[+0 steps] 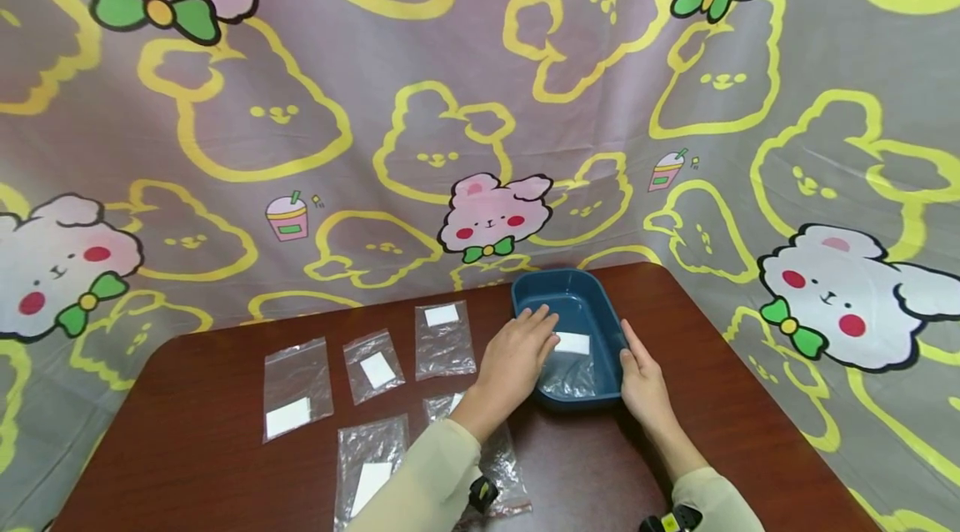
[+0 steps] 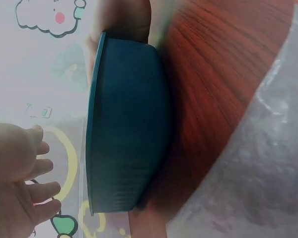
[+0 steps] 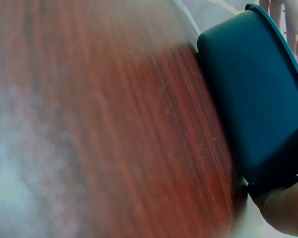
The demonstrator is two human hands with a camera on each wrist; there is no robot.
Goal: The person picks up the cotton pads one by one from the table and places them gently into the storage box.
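A dark blue plastic bin (image 1: 573, 307) stands at the back right of the table. Inside it lies a clear zip bag (image 1: 570, 376) with a white label. My right hand (image 1: 641, 378) holds the bin's right side, thumb at the rim and fingers along the outer wall. Over the left rim reaches my left hand (image 1: 517, 353), fingers extended above the bin. In the left wrist view, that left hand (image 2: 20, 173) shows loose fingers with nothing between them, above the bin's outer wall (image 2: 126, 124). The right wrist view has the bin's wall (image 3: 253, 94) beside the right thumb (image 3: 283, 203).
Left of the bin, several clear zip bags with white labels lie flat on the brown table (image 1: 217, 382): one bag (image 1: 297, 382) at far left, a small one (image 1: 375, 365), another (image 1: 444, 340) nearer the bin. Patterned cloth (image 1: 360, 123) hangs behind and at the right.
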